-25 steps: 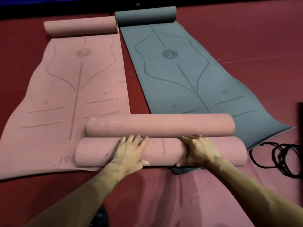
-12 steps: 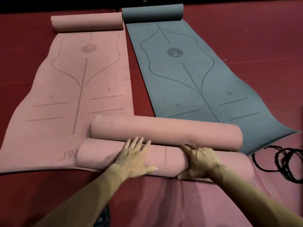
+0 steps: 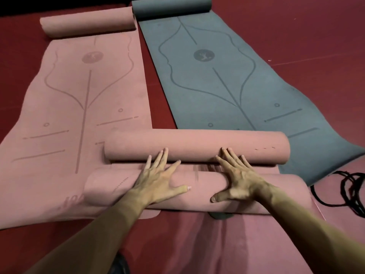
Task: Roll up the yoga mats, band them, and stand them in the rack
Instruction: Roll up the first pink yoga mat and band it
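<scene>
Mat roll (image 3: 106, 186), pink, part wound, lies under both palms: left hand (image 3: 158, 180) and right hand (image 3: 243, 180) flat, fingers spread, gripping nothing, seemingly pressing it tight; black bands (image 3: 351, 184) just right of them.

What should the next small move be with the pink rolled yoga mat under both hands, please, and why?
Probably roll the near pink rolled mat forward: left hand and right hand lie flat on it, with a flat strip ahead.

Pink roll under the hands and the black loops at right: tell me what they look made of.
Pink roll: probably foam or rubber, matte, grainy; it curls thickly without creasing. Black loops: likely elastic or cord, thin and limp; too small to tell.
</scene>
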`<state>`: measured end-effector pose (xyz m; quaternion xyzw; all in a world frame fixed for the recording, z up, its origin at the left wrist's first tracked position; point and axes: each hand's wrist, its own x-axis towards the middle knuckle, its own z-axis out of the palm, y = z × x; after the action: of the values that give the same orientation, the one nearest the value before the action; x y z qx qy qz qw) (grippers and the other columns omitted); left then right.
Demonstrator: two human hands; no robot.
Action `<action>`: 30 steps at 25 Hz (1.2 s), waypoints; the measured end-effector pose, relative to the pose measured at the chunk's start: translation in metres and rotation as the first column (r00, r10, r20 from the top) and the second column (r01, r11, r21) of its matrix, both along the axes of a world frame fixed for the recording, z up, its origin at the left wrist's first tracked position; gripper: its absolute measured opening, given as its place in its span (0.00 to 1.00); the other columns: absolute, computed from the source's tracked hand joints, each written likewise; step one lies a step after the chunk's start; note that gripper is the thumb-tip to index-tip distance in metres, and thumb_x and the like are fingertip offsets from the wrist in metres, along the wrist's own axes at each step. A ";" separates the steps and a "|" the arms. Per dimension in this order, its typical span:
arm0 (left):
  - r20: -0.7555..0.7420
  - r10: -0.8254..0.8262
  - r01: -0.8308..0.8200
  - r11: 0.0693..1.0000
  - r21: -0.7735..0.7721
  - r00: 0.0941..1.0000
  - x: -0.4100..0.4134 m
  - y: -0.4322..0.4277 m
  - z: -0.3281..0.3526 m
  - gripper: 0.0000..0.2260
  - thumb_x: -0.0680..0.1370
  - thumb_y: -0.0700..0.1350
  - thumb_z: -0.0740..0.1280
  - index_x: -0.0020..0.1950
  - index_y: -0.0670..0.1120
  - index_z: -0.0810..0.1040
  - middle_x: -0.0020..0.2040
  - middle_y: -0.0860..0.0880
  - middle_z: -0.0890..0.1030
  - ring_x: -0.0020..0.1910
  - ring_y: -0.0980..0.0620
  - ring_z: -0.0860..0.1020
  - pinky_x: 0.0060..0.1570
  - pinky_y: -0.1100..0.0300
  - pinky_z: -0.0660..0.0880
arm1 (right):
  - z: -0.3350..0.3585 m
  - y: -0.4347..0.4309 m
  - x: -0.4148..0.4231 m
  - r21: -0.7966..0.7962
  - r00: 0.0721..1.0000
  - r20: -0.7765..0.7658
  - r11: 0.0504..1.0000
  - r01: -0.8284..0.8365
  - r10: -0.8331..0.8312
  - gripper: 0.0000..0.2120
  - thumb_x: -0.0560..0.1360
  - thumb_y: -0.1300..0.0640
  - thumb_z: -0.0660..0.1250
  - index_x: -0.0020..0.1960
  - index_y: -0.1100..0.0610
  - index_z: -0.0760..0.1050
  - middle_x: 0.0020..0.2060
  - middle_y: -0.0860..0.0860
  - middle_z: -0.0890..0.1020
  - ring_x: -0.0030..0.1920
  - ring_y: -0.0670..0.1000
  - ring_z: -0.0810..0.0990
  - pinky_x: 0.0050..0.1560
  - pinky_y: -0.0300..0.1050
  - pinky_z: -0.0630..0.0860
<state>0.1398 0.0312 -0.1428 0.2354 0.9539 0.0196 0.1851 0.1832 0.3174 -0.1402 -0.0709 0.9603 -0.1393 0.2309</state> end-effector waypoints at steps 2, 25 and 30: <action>-0.073 0.030 -0.029 0.999 0.019 0.997 -0.014 0.005 -0.006 0.49 0.67 0.82 0.46 0.83 0.59 0.50 0.83 0.42 0.37 0.82 0.50 0.36 0.79 0.42 0.37 | -0.002 0.004 -0.010 0.012 0.998 -0.058 1.000 -0.029 0.030 0.68 0.53 0.15 0.58 0.84 0.47 0.43 0.79 0.46 0.33 0.78 0.48 0.27 0.79 0.56 0.33; -0.471 0.233 -0.071 0.939 0.338 0.851 -0.037 0.026 -0.026 0.30 0.79 0.57 0.56 0.78 0.45 0.68 0.79 0.44 0.66 0.80 0.48 0.61 0.78 0.41 0.55 | -0.018 -0.030 -0.031 0.143 0.882 -0.395 0.932 0.334 -0.256 0.45 0.76 0.27 0.41 0.83 0.56 0.52 0.83 0.53 0.51 0.83 0.51 0.44 0.80 0.61 0.42; -0.477 0.275 -0.173 0.954 0.247 0.835 -0.015 0.036 -0.033 0.30 0.78 0.59 0.55 0.79 0.48 0.68 0.79 0.44 0.66 0.80 0.47 0.62 0.78 0.40 0.55 | -0.018 -0.030 -0.033 0.136 0.876 -0.412 0.934 0.331 -0.250 0.45 0.76 0.28 0.42 0.83 0.57 0.52 0.83 0.53 0.52 0.83 0.52 0.46 0.80 0.61 0.43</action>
<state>0.1251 0.0668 -0.1754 0.1354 0.9833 0.0713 -0.0988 0.1501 0.2877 -0.1585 0.0723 0.9956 -0.0574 0.0185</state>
